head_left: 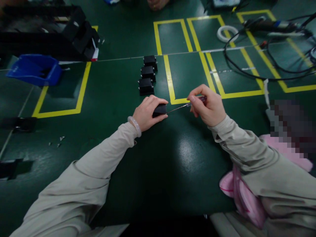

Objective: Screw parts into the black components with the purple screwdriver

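My left hand is closed round a small black block and holds it against the green table. In my right hand is a screwdriver with a see-through, dark reddish handle. Its thin shaft points left, and the tip meets the block's right side, near my left thumb. Whether it sits in a screw is too small to tell. Just beyond my left hand, three similar black blocks stand in a row, with small shiny screws at their sides.
Small screws lie loose at left. A blue bin and stacked black trays stand at far left. Black cables, a white tape ring and a dark tool lie at far right. Pink cloth is beside my right arm.
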### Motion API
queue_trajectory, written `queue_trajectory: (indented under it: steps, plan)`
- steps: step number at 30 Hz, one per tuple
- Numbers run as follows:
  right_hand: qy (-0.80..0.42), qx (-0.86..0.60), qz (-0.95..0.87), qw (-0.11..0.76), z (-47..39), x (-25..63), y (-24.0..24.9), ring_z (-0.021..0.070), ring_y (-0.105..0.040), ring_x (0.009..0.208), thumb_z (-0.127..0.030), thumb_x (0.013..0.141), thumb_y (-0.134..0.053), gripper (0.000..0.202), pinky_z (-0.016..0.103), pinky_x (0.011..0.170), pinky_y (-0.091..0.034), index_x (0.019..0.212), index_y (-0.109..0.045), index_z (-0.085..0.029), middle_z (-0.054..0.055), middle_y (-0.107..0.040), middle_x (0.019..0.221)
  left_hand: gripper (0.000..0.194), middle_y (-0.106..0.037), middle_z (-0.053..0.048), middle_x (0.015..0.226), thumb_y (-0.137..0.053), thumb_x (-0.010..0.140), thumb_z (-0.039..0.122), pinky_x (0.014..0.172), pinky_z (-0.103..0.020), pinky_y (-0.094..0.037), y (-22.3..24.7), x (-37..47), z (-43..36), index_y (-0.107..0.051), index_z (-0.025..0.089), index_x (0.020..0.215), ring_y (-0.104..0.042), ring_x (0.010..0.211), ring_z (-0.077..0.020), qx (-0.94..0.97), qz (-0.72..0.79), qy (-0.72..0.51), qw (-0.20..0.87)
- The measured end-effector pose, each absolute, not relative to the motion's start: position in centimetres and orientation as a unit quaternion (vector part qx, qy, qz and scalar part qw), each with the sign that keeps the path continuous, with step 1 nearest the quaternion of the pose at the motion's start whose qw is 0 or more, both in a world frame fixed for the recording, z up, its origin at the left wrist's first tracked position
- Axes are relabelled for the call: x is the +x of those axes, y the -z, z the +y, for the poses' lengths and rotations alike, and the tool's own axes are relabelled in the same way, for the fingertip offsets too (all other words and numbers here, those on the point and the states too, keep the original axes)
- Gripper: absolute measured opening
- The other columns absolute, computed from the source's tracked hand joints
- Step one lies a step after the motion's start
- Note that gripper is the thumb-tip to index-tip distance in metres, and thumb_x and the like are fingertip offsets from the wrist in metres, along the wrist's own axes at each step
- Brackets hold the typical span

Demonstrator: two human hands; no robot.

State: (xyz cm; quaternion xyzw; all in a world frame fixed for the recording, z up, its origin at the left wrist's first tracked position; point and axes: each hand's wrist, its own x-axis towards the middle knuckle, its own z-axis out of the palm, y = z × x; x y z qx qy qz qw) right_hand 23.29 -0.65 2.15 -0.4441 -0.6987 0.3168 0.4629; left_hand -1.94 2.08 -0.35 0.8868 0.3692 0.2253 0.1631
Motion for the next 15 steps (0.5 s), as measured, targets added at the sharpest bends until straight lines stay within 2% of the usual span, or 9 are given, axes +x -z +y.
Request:
queue_trajectory:
  steps: [3, 7, 11, 15]
  plan:
    - [-0.3, -0.455, -0.699, 0.463, -0.5, 22.9, -2.3, 0.0096, -0.048, 0.041, -0.041, 0.099, -0.054, 0.018, 0.026, 0.043, -0.039, 0.095, -0.052, -0.024, -0.008, -0.051, 0.057, 0.041, -0.064, -0.01, 0.122, -0.068, 0.092, 0.038, 0.099, -0.043, -0.048, 0.4, -1.9, 2.2, -0.06, 0.018, 0.127, -0.059, 0.112, -0.0273, 0.886, 0.373, -0.222, 0.16]
    - [-0.24, -0.489, -0.718, 0.433, -0.2, 22.1, -3.3, 0.0122, -0.054, 0.057, -0.036, 0.099, -0.051, 0.014, 0.029, 0.06, -0.046, 0.095, -0.055, -0.023, -0.004, -0.055, 0.066, 0.042, -0.064, -0.011, 0.12, -0.068, 0.092, 0.038, 0.099, -0.043, -0.048, 0.3, -1.9, 2.1, -0.061, 0.016, 0.126, -0.059, 0.111, -0.0275, 0.888, 0.372, -0.223, 0.152]
    - [-0.173, -0.522, -0.768, 0.329, 0.0, 20.7, -6.0, 0.0146, -0.058, 0.066, -0.038, 0.1, -0.05, 0.021, 0.031, 0.069, -0.045, 0.092, -0.058, -0.02, 0.0, -0.06, 0.073, 0.042, -0.064, -0.011, 0.121, -0.069, 0.092, 0.038, 0.1, -0.043, -0.048, 0.4, -1.9, 2.1, -0.06, 0.016, 0.127, -0.059, 0.112, -0.0274, 0.887, 0.373, -0.224, 0.152]
    - [-0.145, -0.537, -0.801, 0.22, 0.0, 19.3, -8.5, 0.0181, -0.06, 0.071, -0.034, 0.099, -0.052, 0.018, 0.033, 0.074, -0.044, 0.096, -0.061, -0.018, 0.002, -0.062, 0.077, 0.043, -0.063, -0.01, 0.121, -0.069, 0.092, 0.039, 0.1, -0.042, -0.048, 0.6, -2.0, 2.1, -0.059, 0.017, 0.128, -0.059, 0.112, -0.0268, 0.887, 0.373, -0.228, 0.149]
